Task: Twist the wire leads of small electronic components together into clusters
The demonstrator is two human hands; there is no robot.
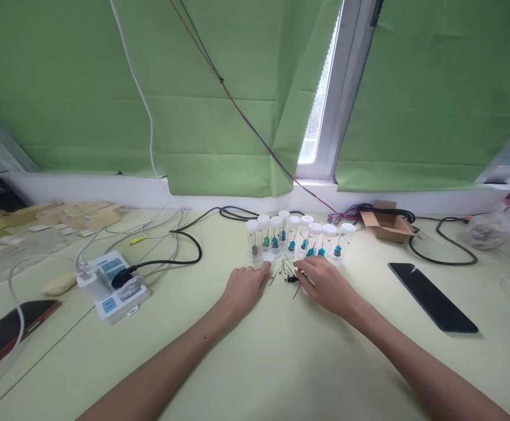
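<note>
My left hand (245, 287) rests low on the table, its thumb and index finger closed at a small white cap (268, 257). Fingers curled, my right hand (324, 283) is closed beside a small black part (292, 279); whatever it grips is mostly hidden, with a pale edge showing beneath the palm. Between the hands lie several thin metal pins (283, 268), some crossing each other. Just beyond stands a cluster of clear vials with white caps (294, 220). Inside them are blue, green or grey pieces with thin metal stems.
Left of the hands sits a white power strip (113, 289) with plugs and cords. A dark phone (433, 297) lies at right, another phone (11, 330) at far left. An open cardboard box (385, 225) and black cables (448, 261) are at the back right. Yellowish blocks (101, 216) lie back left.
</note>
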